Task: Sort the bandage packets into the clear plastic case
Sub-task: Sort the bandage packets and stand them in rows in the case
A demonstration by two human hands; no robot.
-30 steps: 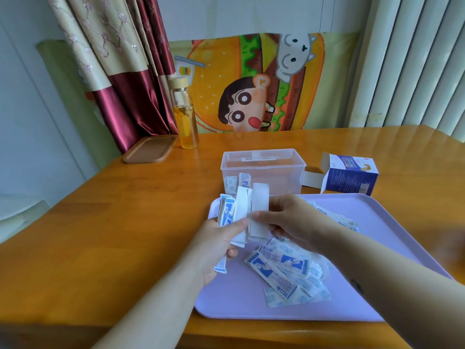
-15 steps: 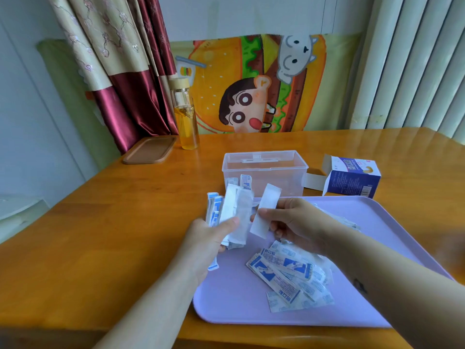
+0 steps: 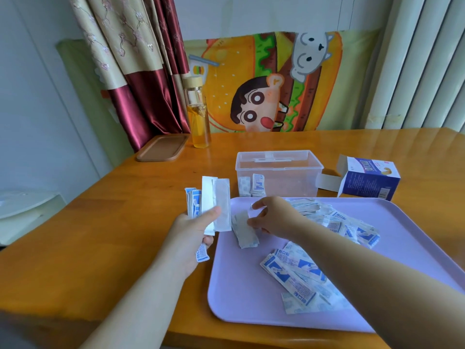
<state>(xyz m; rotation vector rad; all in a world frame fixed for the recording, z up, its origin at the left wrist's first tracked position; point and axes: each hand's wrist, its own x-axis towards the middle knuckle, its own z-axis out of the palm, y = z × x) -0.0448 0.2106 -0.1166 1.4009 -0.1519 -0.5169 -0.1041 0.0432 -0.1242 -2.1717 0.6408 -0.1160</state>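
Grips in the left hand [image 3: 191, 230] a fanned bundle of bandage packets [image 3: 216, 205], thumb pressed across the white ones in front, blue-printed ones behind and one poking out below the fingers. Holds that bundle upright just beside the left edge of the lilac tray [image 3: 239, 285], over the counter [image 3: 100, 235]. Reaches with the right hand [image 3: 271, 217] over the far left part of the tray, fingertips curled down onto the end of a pale packet [image 3: 245, 230] lying slanted there; cannot tell whether pinching or only touching it. Near the right forearm, on the tray: a heap of loose packets [image 3: 297, 275] with blue print, and a second scatter [image 3: 347, 222] beyond the wrist. Just past the tray's far edge: the clear plastic case [image 3: 279, 172], lid off, with a few upright packets [image 3: 251, 188] in its near left corner. To the right of the case: a blue cardboard box [image 3: 367, 182] with its end flap open. Farther back on the left: a glass bottle [image 3: 198, 122] of amber liquid beside a brown lid [image 3: 162, 148], near a red and beige curtain [image 3: 141, 71].
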